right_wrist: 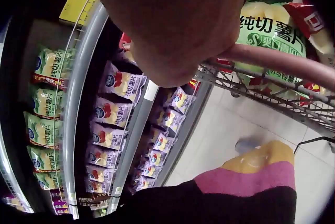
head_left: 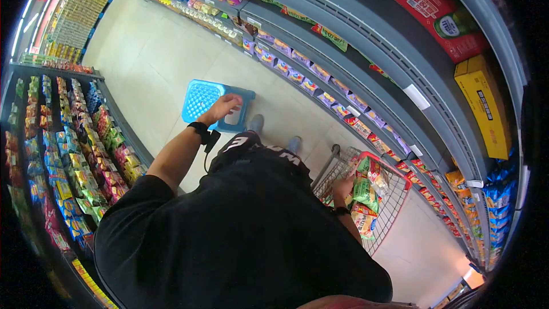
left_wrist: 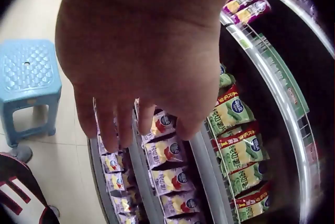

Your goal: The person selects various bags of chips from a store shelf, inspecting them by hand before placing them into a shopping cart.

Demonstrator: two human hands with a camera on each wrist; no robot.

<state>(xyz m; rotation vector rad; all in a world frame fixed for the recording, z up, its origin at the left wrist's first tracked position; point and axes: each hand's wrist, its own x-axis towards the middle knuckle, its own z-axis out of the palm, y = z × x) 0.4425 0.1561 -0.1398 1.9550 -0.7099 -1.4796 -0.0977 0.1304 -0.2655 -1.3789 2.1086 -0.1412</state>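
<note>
My left hand (head_left: 226, 107) is held out in front of me, above a blue stool (head_left: 197, 103) in the head view. Its fingers hang loosely apart and hold nothing; in the left wrist view the hand (left_wrist: 138, 62) covers part of the shelves behind. The right hand (head_left: 343, 186) is at the near side of a wire shopping cart (head_left: 394, 217), beside green chip bags (head_left: 365, 191). In the right wrist view that hand (right_wrist: 180, 30) is curled on the cart's reddish bar (right_wrist: 282, 63), its fingertips hidden.
Shelves of purple chip bags (head_left: 309, 84) run along the right, with a yellow box (head_left: 485, 109) and a red carton (head_left: 437, 20) higher up. A rack of snack bags (head_left: 68, 157) stands at the left. Tiled floor (head_left: 137, 51) lies between them, with my feet near the stool.
</note>
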